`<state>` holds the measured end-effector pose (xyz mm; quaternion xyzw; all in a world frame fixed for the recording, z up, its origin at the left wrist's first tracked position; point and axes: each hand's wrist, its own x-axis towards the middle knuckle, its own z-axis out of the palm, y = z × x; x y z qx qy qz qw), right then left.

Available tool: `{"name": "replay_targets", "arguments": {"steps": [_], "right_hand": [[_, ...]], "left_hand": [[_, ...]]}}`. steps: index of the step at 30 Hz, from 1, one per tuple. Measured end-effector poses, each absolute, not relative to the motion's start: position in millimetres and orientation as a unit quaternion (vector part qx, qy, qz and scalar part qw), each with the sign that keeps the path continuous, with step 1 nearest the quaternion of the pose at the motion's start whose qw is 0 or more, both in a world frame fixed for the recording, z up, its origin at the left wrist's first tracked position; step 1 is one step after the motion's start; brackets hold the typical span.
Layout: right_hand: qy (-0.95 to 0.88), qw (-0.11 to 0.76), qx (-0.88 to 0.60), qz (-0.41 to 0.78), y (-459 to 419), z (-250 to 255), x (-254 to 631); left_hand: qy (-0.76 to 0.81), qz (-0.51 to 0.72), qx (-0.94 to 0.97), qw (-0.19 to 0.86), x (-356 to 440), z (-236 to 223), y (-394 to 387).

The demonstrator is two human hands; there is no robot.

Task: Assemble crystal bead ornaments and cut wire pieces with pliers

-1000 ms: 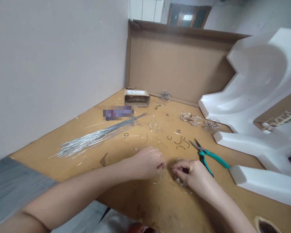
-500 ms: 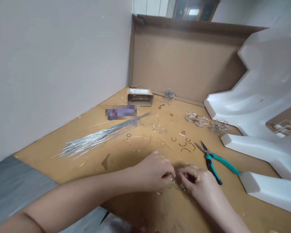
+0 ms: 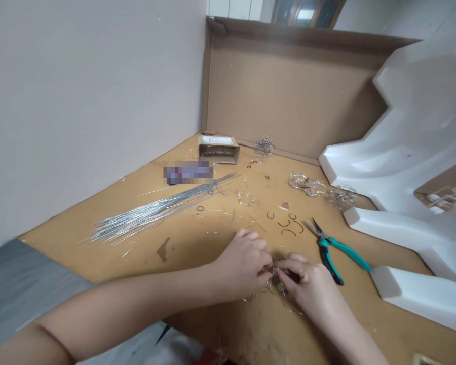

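Note:
My left hand and my right hand meet above the table, both with fingers pinched on a beaded wire piece. Thin curved wire and clear beads hang below the fingertips; the exact spot they grip is partly hidden. To the right of my right hand lie long-nose pliers with teal handles, jaws apart. Several dark curved wire bits are scattered beyond the hands. A small string of clear beads rests farther off.
A bundle of straight silver wires lies at the left. Behind it are a blurred purple item and a small open cardboard box. Coiled beaded wire pieces sit near white foam blocks. A cardboard panel stands at the back.
The two hands have drawn slightly closer together at the fingertips, still pinching the beaded wire piece. The whole view has shifted a little.

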<state>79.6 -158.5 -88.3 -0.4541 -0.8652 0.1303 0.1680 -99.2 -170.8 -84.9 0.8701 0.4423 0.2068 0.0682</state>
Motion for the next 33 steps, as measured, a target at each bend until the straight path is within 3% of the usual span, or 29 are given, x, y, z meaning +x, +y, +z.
{"name": "replay_targets", "arguments": {"steps": [6, 13, 19, 27, 33], "right_hand": [[-0.871, 0.170, -0.430, 0.166, -158.9, -82.2, 80.7], [-0.849, 0.177, -0.461, 0.187, -160.4, -70.9, 91.5], [-0.824, 0.235, -0.455, 0.243, -160.0, -64.2, 96.1], [-0.738, 0.305, -0.437, 0.413, -161.9, -62.9, 75.8], [-0.575, 0.317, -0.499, 0.565, -164.6, -68.2, 75.3]], "left_hand": [[0.432, 0.206, 0.877, 0.047, -97.3, -84.4, -168.5], [0.449, 0.231, 0.858, 0.090, -104.1, -70.1, -164.3], [0.435, 0.248, 0.859, 0.105, -105.3, -66.9, -163.1], [0.407, 0.247, 0.872, 0.111, -99.0, -62.8, -168.5], [0.436, 0.289, 0.819, 0.236, -100.0, -60.2, -170.9]]}}
